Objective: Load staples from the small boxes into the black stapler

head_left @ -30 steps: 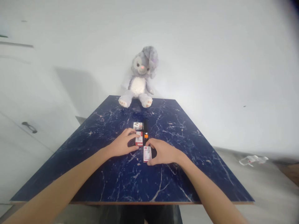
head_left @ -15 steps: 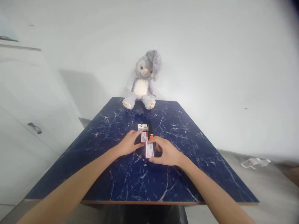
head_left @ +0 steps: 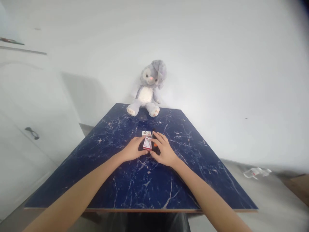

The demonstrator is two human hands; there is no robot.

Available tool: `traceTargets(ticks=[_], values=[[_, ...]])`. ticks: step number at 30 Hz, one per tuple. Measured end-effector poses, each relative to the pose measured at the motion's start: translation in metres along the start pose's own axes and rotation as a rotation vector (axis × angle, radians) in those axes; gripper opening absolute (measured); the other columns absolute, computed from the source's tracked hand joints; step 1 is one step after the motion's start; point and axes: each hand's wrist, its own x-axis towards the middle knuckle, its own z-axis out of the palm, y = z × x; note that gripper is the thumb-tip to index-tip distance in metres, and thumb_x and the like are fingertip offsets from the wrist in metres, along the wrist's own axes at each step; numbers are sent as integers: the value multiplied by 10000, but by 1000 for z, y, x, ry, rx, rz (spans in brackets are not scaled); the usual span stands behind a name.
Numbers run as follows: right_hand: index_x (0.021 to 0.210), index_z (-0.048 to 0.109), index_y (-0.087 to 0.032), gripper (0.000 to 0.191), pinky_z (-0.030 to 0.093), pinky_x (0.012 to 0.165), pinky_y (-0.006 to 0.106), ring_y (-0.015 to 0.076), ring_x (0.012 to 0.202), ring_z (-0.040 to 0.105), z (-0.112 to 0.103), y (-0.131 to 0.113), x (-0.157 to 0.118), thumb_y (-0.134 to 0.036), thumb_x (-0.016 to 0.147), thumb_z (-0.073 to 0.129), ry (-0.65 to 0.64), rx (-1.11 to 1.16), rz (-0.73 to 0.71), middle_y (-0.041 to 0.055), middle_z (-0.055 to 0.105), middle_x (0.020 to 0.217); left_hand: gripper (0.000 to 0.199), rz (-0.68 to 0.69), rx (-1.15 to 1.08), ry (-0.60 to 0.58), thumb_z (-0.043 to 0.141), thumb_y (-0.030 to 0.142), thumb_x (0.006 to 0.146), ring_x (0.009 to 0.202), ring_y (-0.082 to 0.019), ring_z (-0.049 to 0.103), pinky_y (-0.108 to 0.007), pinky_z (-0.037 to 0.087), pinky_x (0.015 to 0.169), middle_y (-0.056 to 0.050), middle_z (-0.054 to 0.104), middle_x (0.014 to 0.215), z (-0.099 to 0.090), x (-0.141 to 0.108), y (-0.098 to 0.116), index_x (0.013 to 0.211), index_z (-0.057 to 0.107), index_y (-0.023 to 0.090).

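Observation:
A small white box with red edges (head_left: 147,143) lies between my hands near the middle of the table. My left hand (head_left: 132,149) curves around its left side, with the thumb at the near edge and fingertips at the far left corner. From the right, my right hand (head_left: 166,152) grips the same box, thumb at its near right corner and a fingertip at its upper right. Just beyond is a white box with black print (head_left: 145,133). A dark item with an orange part (head_left: 155,145) shows partly under my right fingers. Whatever lies beneath the red-edged box is hidden.
A grey plush toy (head_left: 146,93) sits at the far edge of the blue marbled table (head_left: 108,180), against the white wall. At left stands a white cabinet with a dark handle (head_left: 32,132). Clear plastic packaging (head_left: 257,173) lies on the floor at right.
My right hand has moved the upper red-edged box left and away from me, over the other red-and-white box, which no longer shows. The view has tipped slightly upward.

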Motion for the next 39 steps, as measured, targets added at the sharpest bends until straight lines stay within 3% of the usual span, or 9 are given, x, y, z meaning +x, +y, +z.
traceTargets(ticks=[3,7,10,19,23,27,29,32,39], values=[[1370,502,-196,538,431,1080,498,305,1328,473,-3,3,-2,-328,861,616,111,85,245,145,430,1499,748,-36,-21,-4,697,465,831,1231,-304,537,-449,430,1043,-72,568,1398,-2,0,0,1492,387,305],[1241,589,-200,377,564,815,355,203,872,691,-4,7,1,-332,887,596,46,240,504,83,700,1114,715,-41,-18,7,683,509,836,1282,-307,505,-463,395,1086,-77,557,1410,0,2,-1,1468,424,297],[1112,647,-191,278,550,797,310,173,808,688,-3,8,1,-313,862,635,27,282,514,43,725,979,715,-59,-61,21,714,529,803,1298,-311,505,-474,379,1104,-94,549,1419,5,8,-3,1425,470,276],[1107,627,-180,303,550,794,312,175,808,691,3,11,-3,-332,846,655,42,402,568,47,725,946,719,-158,-241,80,840,410,667,1162,-287,605,-439,476,1010,-91,630,1283,17,18,0,1299,541,242],[1101,609,-183,268,548,775,291,158,772,684,4,11,-2,-267,849,641,16,441,512,25,723,896,547,-166,-310,243,595,432,891,1264,-245,536,-411,449,1049,-102,537,1402,15,16,-6,1388,469,240],[1126,597,-183,272,542,772,281,152,778,681,3,13,-3,-250,864,630,9,425,474,27,720,913,380,-258,-186,383,385,358,987,1383,-223,431,-438,304,1177,-76,482,1482,13,28,-22,1277,599,239],[1136,595,-181,267,541,778,280,151,790,683,1,14,-4,-260,882,620,-11,429,453,31,720,933,376,-254,-49,314,375,290,974,1398,-235,417,-458,277,1189,-83,492,1484,13,38,-28,1215,655,221],[1148,599,-183,263,541,793,285,154,810,688,-3,16,-7,-275,902,612,-38,427,414,37,719,955,381,-177,71,196,374,250,958,1268,-244,546,-460,370,1124,-99,622,1339,13,51,-32,1174,684,200],[1139,613,-199,242,544,807,294,171,843,700,-8,19,-8,-277,911,619,-90,401,371,40,724,972,298,-140,144,201,524,324,910,1131,-280,592,-459,424,1035,-97,686,1108,8,46,-31,1130,690,211]])
